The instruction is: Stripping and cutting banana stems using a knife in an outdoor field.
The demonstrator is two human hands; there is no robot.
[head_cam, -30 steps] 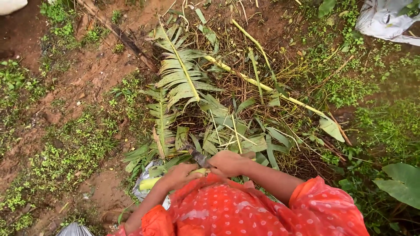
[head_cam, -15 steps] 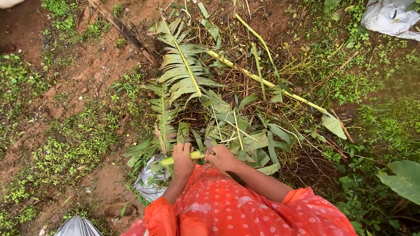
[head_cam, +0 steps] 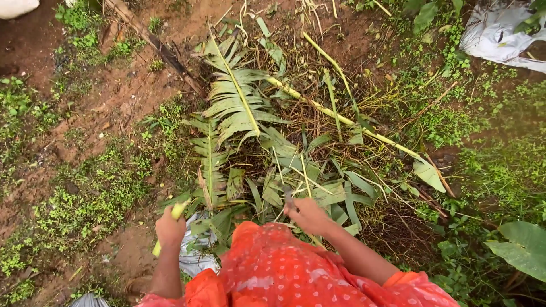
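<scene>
gripping pale green stalk (head_cam: 177,213), seemingly cut

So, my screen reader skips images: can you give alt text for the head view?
Left hand grips a pale green stalk; right hand holds a dark blade over cut banana leaves on muddy ground.

Cut fronds (head_cam: 239,108) ahead; plastic sheet (head_cam: 500,40) far right

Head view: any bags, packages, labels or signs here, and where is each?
No labels, signs or screens.
White plastic sheet or bag: top right, crumpled, on the weeds.
Grey-white bag: on the ground by the left hand, crumpled, partly hidden.
White sack: top left corner, cut off.
</scene>
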